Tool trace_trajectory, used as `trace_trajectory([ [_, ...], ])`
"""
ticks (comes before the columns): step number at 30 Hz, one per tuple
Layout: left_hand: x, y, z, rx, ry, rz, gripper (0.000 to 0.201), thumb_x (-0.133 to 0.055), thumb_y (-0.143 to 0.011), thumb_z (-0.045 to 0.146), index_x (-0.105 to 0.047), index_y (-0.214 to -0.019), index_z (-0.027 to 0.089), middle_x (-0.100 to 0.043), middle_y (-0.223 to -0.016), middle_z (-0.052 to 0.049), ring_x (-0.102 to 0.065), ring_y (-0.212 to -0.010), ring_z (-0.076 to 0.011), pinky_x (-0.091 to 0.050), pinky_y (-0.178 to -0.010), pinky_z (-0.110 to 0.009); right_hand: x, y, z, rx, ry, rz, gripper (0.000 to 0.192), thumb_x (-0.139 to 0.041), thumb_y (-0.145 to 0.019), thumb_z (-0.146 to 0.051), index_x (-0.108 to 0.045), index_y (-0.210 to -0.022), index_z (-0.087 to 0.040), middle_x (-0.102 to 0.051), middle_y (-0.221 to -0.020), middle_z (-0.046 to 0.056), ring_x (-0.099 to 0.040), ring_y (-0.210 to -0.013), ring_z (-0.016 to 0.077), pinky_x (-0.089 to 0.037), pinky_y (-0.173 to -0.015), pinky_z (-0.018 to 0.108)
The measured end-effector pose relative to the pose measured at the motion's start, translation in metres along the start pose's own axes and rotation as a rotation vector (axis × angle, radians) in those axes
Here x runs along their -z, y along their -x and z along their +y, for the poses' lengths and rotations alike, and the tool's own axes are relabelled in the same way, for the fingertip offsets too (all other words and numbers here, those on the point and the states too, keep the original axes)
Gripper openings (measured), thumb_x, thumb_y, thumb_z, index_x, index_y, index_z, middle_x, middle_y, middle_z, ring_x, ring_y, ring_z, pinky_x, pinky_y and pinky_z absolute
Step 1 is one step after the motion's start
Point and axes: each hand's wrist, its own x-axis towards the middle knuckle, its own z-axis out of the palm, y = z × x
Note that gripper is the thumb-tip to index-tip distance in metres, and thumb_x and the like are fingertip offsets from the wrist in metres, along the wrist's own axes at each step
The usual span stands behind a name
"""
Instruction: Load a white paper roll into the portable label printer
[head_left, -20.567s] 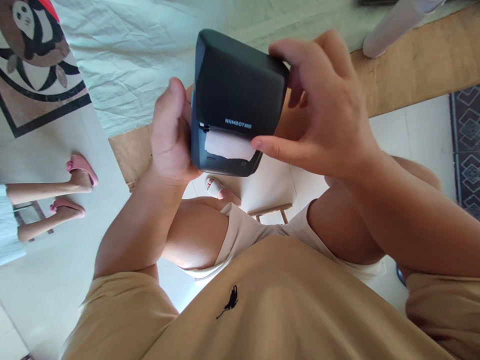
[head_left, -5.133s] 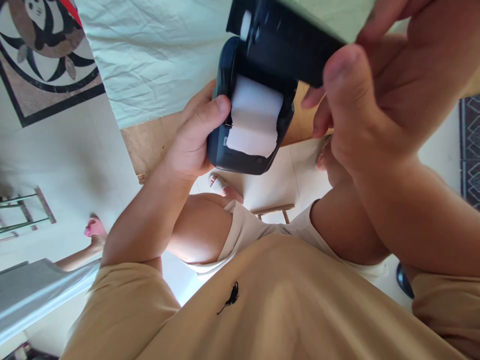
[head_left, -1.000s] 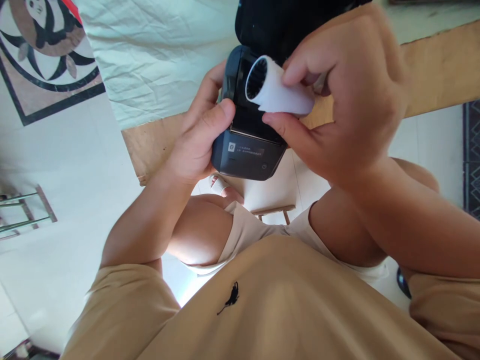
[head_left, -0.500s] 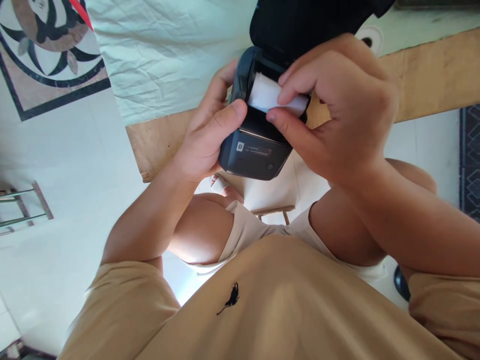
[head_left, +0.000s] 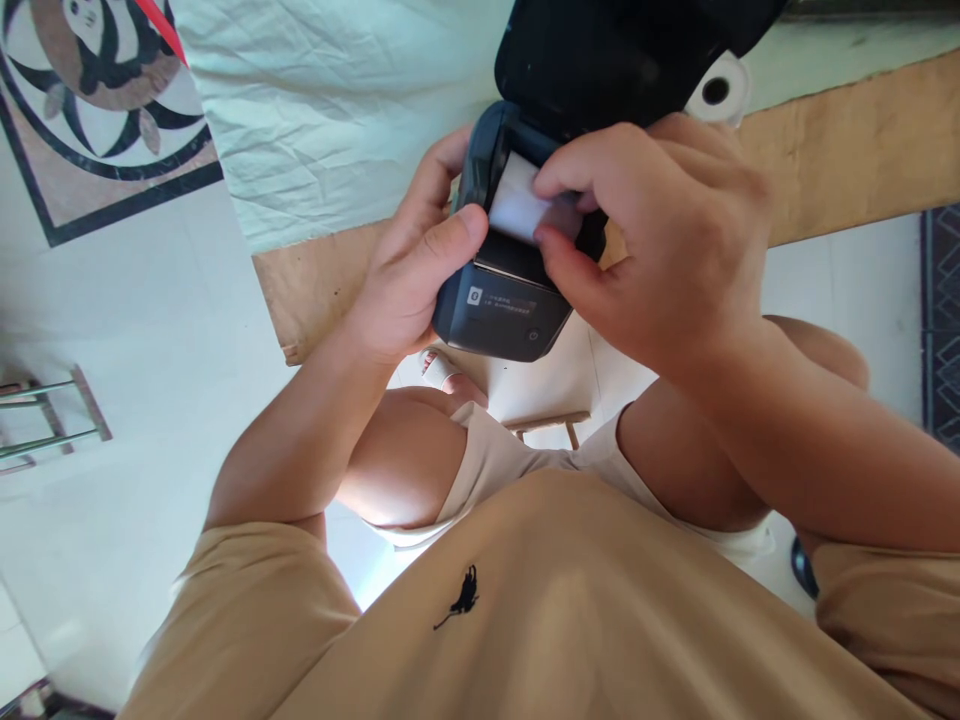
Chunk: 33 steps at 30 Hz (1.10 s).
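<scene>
A small dark label printer [head_left: 502,310] with its black lid [head_left: 592,70] flipped up is held over the table's front edge. My left hand [head_left: 424,250] wraps round the printer's left side, thumb on its rim. In the printer's bay sits a white paper roll [head_left: 517,195]. The thumb and index finger of my right hand [head_left: 660,230] pinch the roll at its right end, partly covering it. A Bluetooth mark and a power button show on the printer's front face.
Another white roll [head_left: 718,92] with a dark core stands on the table behind my right hand. A pale green cloth [head_left: 322,110] covers the table, whose wooden edge [head_left: 855,140] runs across. A metal-legged stool [head_left: 56,420] is on the floor at left.
My right hand has shifted slightly left and down at the paper roll, and the roll now sits turned with more of its broad face showing. The second roll is now more visible.
</scene>
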Motion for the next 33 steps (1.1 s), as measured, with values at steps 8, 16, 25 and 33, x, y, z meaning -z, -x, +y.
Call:
trace_trajectory([
  [8,-0.001,-0.003,-0.008,-0.084,0.073,0.014,0.045,-0.067,-0.077,0.052,-0.060,-0.114,0.027,-0.072,-0.093,-0.004,-0.066,-0.111,-0.0327,-0.050,-0.074,-0.036,0.004,-0.003,0.001,0.062,-0.041,-0.073,0.018,-0.055,-0.083,-0.021,-0.058,-0.100,-0.026,-0.068,-0.099,-0.001,-0.063,-0.094,0.0200,-0.047,-0.084,0.034],
  [16,0.002,-0.002,-0.008,-0.081,-0.029,-0.047,0.044,-0.059,-0.083,0.055,-0.058,-0.119,0.029,-0.069,-0.083,-0.003,-0.070,-0.099,-0.0299,-0.055,-0.078,-0.039,0.009,-0.003,0.003,0.088,-0.181,-0.038,0.018,-0.055,-0.083,-0.019,-0.060,-0.100,-0.024,-0.067,-0.099,-0.002,-0.063,-0.088,0.0126,-0.048,-0.075,0.027],
  [25,0.004,-0.004,-0.011,-0.121,-0.036,-0.024,0.047,-0.058,-0.082,0.059,-0.060,-0.118,0.029,-0.070,-0.085,-0.004,-0.070,-0.099,-0.0325,-0.054,-0.070,-0.037,0.004,0.004,0.003,0.059,0.020,0.157,0.024,-0.053,-0.085,-0.022,-0.065,-0.106,-0.025,-0.074,-0.097,-0.006,-0.070,-0.084,0.0128,-0.051,-0.076,0.028],
  [33,0.007,-0.008,-0.013,-0.183,-0.023,0.006,0.048,-0.059,-0.079,0.064,-0.063,-0.110,0.028,-0.071,-0.091,-0.005,-0.068,-0.106,-0.0348,-0.054,-0.069,-0.038,0.001,0.007,0.006,0.067,-0.101,0.223,0.014,-0.052,-0.086,-0.026,-0.065,-0.091,-0.021,-0.071,-0.088,-0.001,-0.066,-0.079,0.0118,-0.049,-0.069,0.025],
])
